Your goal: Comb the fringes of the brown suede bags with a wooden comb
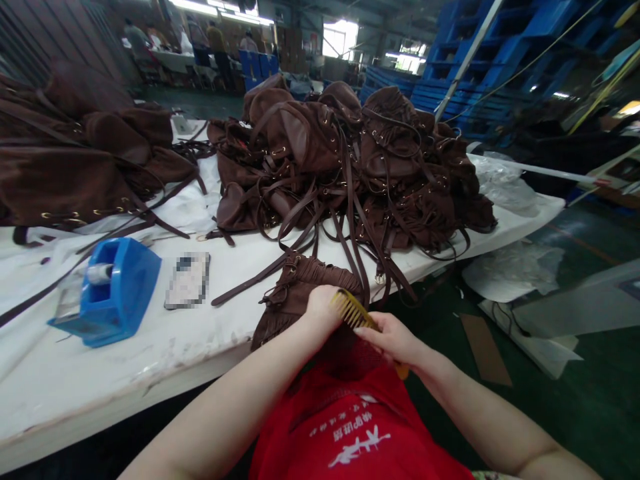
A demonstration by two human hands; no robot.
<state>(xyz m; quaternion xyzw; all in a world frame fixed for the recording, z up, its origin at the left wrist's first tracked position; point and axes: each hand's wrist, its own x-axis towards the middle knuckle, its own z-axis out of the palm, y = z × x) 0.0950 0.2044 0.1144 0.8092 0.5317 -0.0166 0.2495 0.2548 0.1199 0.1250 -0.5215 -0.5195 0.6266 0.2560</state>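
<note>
A small dark brown drawstring bag (300, 293) with a gathered top lies at the table's front edge, close to my body. My left hand (324, 307) is closed on the bag's near side, its back towards me and its fingertips hidden. In my right hand (393, 340) is a yellow wide-toothed comb (356, 312), fingers wrapped round its handle. The comb's teeth point up and left, and its far end is right beside my left hand. Part of the handle (401, 371) sticks out below my right hand.
A large pile of brown bags (320, 153) with tangled straps covers the table's back; more bags (60, 173) lie at left. On the white tabletop (190, 340) are a blue tape dispenser (120, 290) and a blurred-out phone-like object (188, 280). Blue pallets (480, 60) stand behind.
</note>
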